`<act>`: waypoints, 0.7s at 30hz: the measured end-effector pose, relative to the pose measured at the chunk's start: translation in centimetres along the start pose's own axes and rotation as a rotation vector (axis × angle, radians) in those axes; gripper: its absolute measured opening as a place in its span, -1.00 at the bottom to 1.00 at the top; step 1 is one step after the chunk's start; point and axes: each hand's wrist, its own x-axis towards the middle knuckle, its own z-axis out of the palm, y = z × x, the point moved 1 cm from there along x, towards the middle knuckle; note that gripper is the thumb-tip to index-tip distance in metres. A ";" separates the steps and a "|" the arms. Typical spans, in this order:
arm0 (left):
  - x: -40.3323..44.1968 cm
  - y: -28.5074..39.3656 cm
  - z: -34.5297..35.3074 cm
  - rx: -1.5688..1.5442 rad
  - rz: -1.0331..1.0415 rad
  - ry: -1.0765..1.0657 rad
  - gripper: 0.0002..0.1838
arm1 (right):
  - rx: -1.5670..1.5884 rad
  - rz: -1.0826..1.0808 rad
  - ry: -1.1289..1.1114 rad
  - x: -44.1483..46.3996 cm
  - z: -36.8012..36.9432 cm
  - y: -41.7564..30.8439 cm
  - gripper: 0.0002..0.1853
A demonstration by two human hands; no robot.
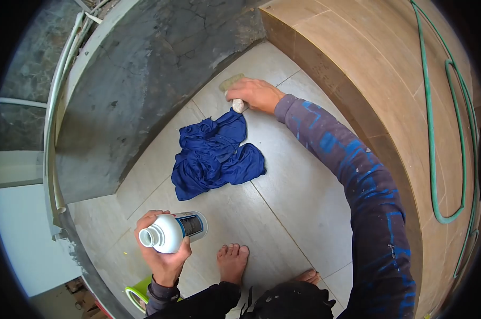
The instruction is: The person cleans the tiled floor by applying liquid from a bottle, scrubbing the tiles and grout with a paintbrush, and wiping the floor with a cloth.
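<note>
My left hand (163, 255) is wrapped round a white plastic bottle (169, 234) with a dark blue-edged label. Its neck has no cap on and points toward me, so the bottle is tilted. Farther off, my right hand (256, 95) is closed low over the tiled floor. A pale yellowish flat piece (231, 82) shows beyond its fingers, and a whitish rounded lump (237, 106) shows below them. Whether these two are one thing is hidden by the hand. A crumpled dark blue cloth (214, 154) lies on the floor just below the right hand.
A grey cement wall (160, 58) bounds the left, and a brown tiled step (352, 58) rises on the right with a green hose (429, 117) over it. A green plastic container (139, 292) stands by my left forearm. My bare foot (232, 263) is on the grey tiles (299, 212).
</note>
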 end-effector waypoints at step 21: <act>-0.2 0.2 -0.3 0.048 0.027 0.031 -0.14 | -0.372 0.357 0.181 -2.5 0.0 -0.3 -0.80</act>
